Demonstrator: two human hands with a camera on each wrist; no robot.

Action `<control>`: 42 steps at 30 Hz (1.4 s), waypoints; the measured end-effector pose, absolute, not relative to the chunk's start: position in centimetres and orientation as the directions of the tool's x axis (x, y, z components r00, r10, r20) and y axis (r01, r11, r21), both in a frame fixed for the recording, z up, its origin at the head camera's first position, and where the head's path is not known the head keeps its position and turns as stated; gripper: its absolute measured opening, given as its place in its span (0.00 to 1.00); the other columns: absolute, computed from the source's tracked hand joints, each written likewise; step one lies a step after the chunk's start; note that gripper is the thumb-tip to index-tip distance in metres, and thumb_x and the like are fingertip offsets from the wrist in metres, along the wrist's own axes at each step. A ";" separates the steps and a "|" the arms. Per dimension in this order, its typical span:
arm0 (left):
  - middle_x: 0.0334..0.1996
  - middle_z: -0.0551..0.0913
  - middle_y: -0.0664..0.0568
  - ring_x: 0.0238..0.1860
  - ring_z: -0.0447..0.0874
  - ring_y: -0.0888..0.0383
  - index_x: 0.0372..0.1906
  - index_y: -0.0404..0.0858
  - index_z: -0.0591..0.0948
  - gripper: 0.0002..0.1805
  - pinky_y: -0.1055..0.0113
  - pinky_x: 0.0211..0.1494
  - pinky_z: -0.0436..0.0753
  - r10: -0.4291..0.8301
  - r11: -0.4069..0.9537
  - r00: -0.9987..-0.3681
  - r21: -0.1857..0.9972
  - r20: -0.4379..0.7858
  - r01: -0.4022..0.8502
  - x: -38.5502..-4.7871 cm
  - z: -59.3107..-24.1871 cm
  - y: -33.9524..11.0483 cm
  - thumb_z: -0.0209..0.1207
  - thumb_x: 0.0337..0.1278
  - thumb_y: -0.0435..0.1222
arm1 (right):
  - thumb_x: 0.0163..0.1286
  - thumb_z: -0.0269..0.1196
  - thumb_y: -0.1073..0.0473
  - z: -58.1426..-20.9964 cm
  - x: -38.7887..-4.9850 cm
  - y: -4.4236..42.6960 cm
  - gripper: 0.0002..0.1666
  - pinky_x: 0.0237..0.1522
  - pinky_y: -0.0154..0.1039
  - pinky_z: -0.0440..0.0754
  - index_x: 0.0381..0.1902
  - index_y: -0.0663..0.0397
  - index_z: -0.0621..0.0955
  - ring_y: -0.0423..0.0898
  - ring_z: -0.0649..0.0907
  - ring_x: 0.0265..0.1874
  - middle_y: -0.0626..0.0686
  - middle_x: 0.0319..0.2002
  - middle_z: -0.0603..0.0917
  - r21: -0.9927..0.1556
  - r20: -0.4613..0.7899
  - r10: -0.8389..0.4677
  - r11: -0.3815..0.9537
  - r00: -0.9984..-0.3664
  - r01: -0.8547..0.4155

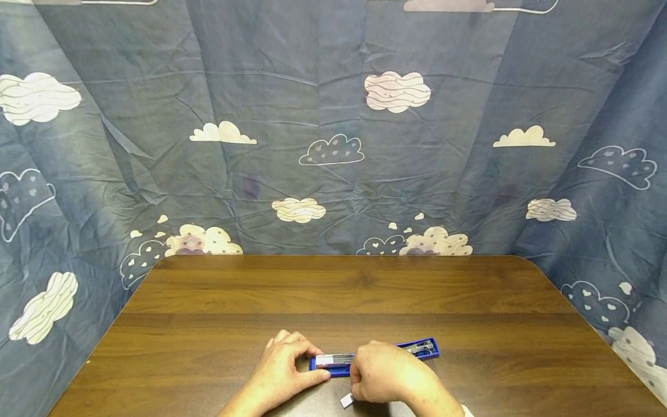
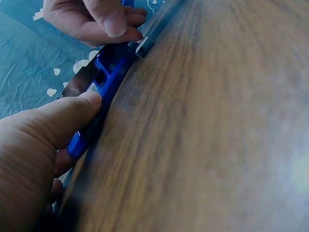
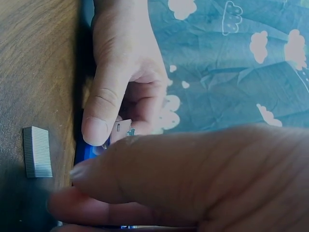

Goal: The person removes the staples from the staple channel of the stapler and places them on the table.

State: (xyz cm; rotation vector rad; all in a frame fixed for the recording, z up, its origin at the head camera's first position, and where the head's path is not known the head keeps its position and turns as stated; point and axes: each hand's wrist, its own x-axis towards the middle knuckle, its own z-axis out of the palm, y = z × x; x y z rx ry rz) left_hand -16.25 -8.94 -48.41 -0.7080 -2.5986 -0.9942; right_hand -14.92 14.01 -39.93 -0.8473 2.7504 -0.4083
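Note:
A blue stapler (image 1: pixel 341 372) lies opened out on the wooden table, its metal magazine (image 1: pixel 333 360) showing. My left hand (image 1: pixel 286 366) grips its left end between thumb and fingers; the left wrist view shows the thumb (image 2: pixel 89 99) pressed on the blue body. Across the stapler's middle reaches my right hand (image 1: pixel 385 370), covering part of it. Beside its fingertips a short strip of staples (image 3: pixel 37 152) sits on the table. The right thumb (image 3: pixel 96 166) and forefinger are bent near the strip, with a small gap visible in the right wrist view.
The brown wooden table (image 1: pixel 333 295) extends away behind the stapler. Beyond its far edge and along both sides hangs a blue-grey curtain (image 1: pixel 281 174) printed with clouds. The stapler's far right end (image 1: pixel 428 348) points away to the back right.

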 end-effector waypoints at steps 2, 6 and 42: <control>0.32 0.81 0.73 0.37 0.69 0.71 0.33 0.60 0.86 0.13 0.67 0.44 0.69 0.346 0.647 -0.846 0.550 0.406 0.529 -16.2 -48.4 -8.9 0.77 0.42 0.55 | 0.49 0.71 0.57 -39.9 -14.9 14.1 0.11 0.25 0.32 0.69 0.13 0.40 0.81 0.33 0.69 0.21 0.34 0.15 0.73 -0.324 -0.143 -0.572 0.798 -0.808 -0.508; 0.31 0.80 0.73 0.37 0.68 0.71 0.32 0.60 0.86 0.13 0.67 0.44 0.69 0.344 0.648 -0.847 0.550 0.406 0.527 -16.2 -48.3 -8.9 0.78 0.41 0.54 | 0.52 0.70 0.57 -39.9 -15.1 14.0 0.15 0.24 0.32 0.67 0.12 0.40 0.78 0.33 0.68 0.20 0.34 0.14 0.70 -0.322 -0.122 -0.584 0.788 -0.803 -0.524; 0.32 0.80 0.74 0.37 0.69 0.71 0.33 0.60 0.86 0.13 0.67 0.43 0.69 0.343 0.651 -0.851 0.553 0.397 0.520 -16.2 -48.3 -9.0 0.76 0.44 0.57 | 0.59 0.70 0.56 -40.3 -15.2 13.5 0.14 0.23 0.33 0.67 0.18 0.39 0.77 0.34 0.69 0.19 0.36 0.17 0.71 -0.337 -0.044 -0.584 0.773 -0.811 -0.538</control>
